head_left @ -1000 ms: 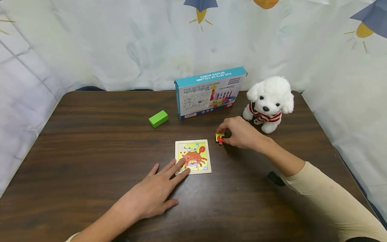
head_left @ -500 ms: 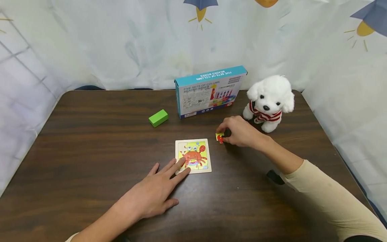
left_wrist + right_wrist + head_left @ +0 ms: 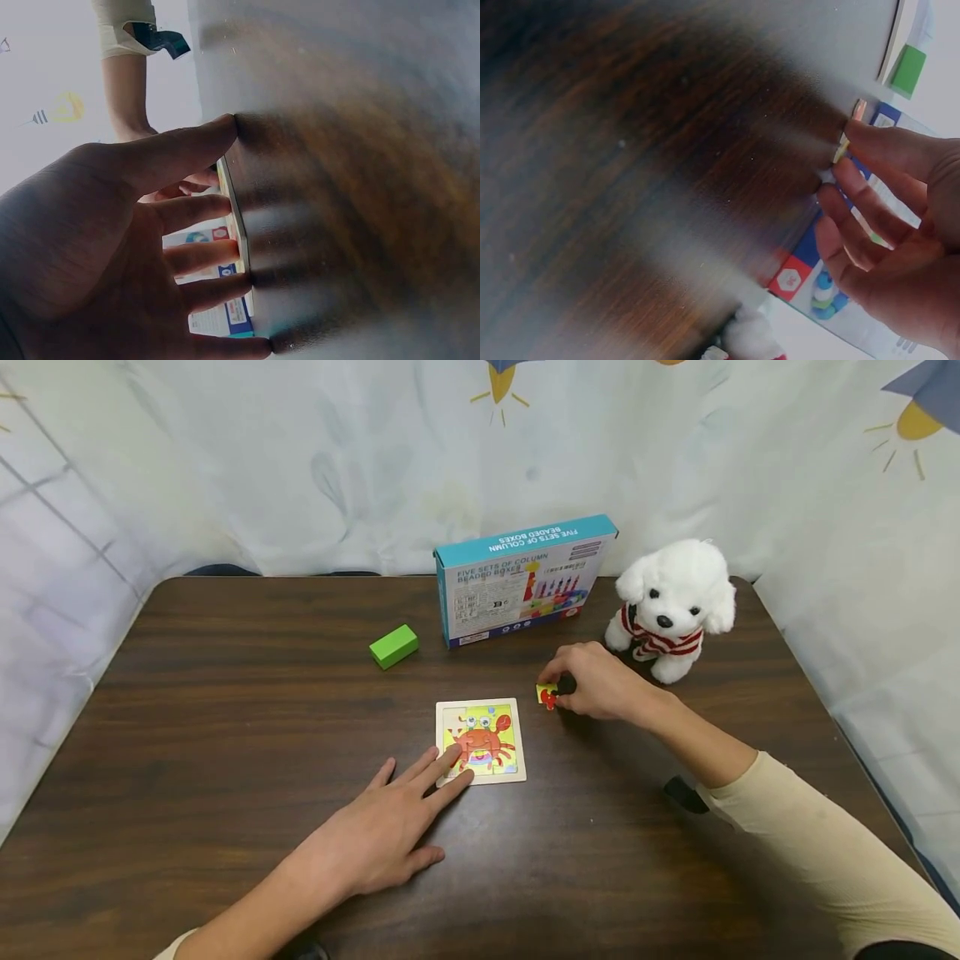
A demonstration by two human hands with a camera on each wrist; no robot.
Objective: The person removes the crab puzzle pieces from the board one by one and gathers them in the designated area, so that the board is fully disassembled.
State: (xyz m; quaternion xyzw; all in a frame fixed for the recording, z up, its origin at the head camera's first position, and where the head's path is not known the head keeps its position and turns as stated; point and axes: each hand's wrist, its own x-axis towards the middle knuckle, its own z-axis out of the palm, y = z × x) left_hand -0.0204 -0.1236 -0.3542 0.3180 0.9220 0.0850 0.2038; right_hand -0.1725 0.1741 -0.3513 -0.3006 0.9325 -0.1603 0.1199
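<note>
A square wooden crab jigsaw puzzle (image 3: 486,743) lies flat on the dark table, with a pale bare patch at its upper left. My left hand (image 3: 386,827) has its fingers spread, and two fingertips rest on the puzzle's lower left part. In the left wrist view the straight fingers (image 3: 206,214) reach the thin edge of the puzzle board. To the right of the board, my right hand (image 3: 596,681) pinches a small red and yellow puzzle piece (image 3: 547,695) between thumb and fingers. The right wrist view shows the piece (image 3: 841,150) edge-on, close to the tabletop.
Behind the puzzle stands a blue and white beaded toy box (image 3: 525,581). A green block (image 3: 393,647) lies to its left. A white plush dog (image 3: 671,610) in a striped scarf sits just beyond the right hand. A patterned curtain (image 3: 300,468) hangs behind the table.
The table scene sits slightly higher in the head view than before. Both hands keep their places, and the right hand still pinches the puzzle piece.
</note>
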